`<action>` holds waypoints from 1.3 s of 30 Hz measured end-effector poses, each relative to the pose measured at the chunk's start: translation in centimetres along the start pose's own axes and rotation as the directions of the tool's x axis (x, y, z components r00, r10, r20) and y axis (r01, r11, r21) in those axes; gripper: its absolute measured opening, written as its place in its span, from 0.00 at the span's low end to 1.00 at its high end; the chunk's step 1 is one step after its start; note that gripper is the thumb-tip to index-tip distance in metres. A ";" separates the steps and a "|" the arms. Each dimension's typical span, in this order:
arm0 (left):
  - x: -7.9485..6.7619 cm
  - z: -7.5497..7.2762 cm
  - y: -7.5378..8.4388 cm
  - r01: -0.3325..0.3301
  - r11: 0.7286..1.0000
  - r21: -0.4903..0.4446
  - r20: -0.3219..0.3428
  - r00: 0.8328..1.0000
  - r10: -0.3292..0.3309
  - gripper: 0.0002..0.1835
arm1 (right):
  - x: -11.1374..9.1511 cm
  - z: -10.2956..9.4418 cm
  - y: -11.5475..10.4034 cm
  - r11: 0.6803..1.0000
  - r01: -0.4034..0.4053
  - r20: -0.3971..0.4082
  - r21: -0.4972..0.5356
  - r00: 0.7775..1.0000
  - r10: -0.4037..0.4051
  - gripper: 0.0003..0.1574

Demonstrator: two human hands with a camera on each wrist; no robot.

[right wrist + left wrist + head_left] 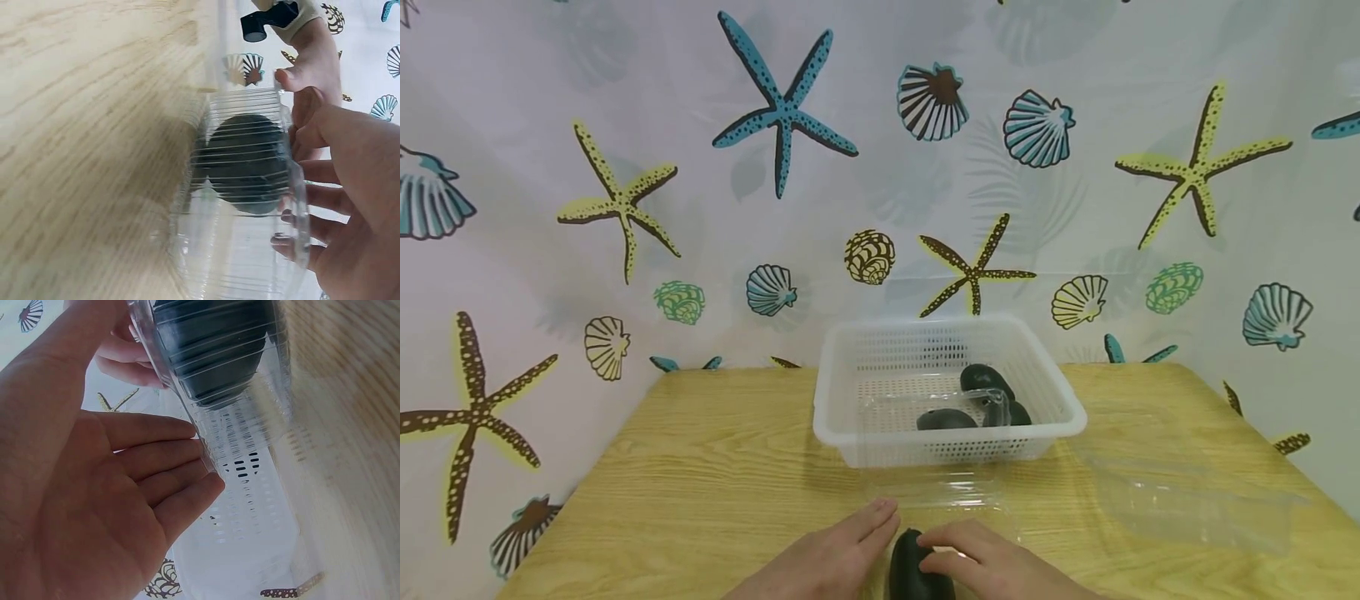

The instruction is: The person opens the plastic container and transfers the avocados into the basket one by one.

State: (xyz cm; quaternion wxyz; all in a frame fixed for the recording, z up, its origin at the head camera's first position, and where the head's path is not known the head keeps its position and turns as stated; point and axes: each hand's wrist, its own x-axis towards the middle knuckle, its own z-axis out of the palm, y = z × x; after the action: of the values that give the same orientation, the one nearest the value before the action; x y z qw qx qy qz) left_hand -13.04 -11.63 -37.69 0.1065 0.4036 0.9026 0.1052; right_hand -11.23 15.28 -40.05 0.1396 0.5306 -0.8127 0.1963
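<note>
A smooth, dark oval fruit (917,571) lies in an open clear plastic clamshell box (219,244) at the front of the table. The box's transparent lid (932,492) stands raised on the far side, before the basket. My left hand (831,554) is left of the fruit; in the left wrist view its straight fingers (162,450) rest along the box's rim. From the right, my right hand (992,562) reaches over the rim, and its slightly bent fingertips touch the fruit's top. Through the ribbed box wall the fruit shows in both wrist views.
Behind the box stands a white perforated plastic basket (835,392) with several similar dark fruits (947,419) in its right part. Another clear plastic box (1195,504) sits on the wooden table (715,450) at the right. A curtain (865,183) printed with starfish and shells hangs behind.
</note>
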 end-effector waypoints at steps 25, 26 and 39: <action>-0.1 0.1 -0.1 -0.019 1.000 0.020 -0.007 1.000 0.019 0.49 | 1.4 1.5 0.9 0.965 -0.054 0.202 0.258 0.979 0.001 0.19; -0.1 0.1 -0.1 -0.016 1.000 0.017 -0.009 1.000 0.017 0.49 | 1.4 1.5 0.8 0.961 -0.071 0.214 0.268 0.977 0.013 0.19; -0.1 0.2 -0.1 -0.009 1.000 0.010 -0.008 1.000 0.009 0.48 | 0.8 5.2 4.3 0.951 -0.113 0.246 0.287 0.968 0.041 0.24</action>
State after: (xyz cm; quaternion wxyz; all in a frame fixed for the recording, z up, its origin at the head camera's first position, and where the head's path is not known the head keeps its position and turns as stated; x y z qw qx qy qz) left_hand -13.00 -11.73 -37.88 0.1002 0.4078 0.9017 0.1028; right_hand -15.58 13.72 -45.04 -0.0482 0.5329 -0.8046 0.2575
